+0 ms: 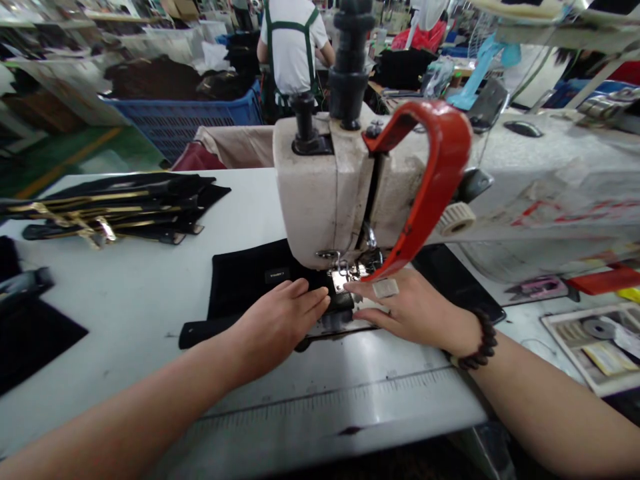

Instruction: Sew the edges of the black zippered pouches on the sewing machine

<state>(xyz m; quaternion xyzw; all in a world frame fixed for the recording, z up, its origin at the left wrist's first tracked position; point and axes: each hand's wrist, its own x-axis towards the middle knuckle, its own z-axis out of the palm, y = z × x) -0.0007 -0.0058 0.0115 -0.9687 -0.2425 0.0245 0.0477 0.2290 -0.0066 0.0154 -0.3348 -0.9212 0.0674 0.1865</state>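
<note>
A black fabric piece (pixel 240 283) with a small dark label (pixel 277 275) lies under the head of a sewing machine (pixel 320 193). My left hand (pixel 280 320) rests flat on it, fingers stretched toward the metal presser foot (pixel 341 280). To the right of the foot is my right hand (pixel 407 307), its index finger near the foot and thumb apart below, with a light band of tape round one finger. Its palm side and any cloth beneath are hidden. A black strip (pixel 200 332) runs along the fabric's near edge, partly under my left forearm.
A red curved lever guard (pixel 450 153) arches over my right hand. Zippered black pieces (pixel 125 207) are stacked at left. Pink snips (pixel 543 287) and a parts tray (pixel 600 347) sit at right. Behind stand a blue crate (pixel 185 117) and a person (pixel 290 47).
</note>
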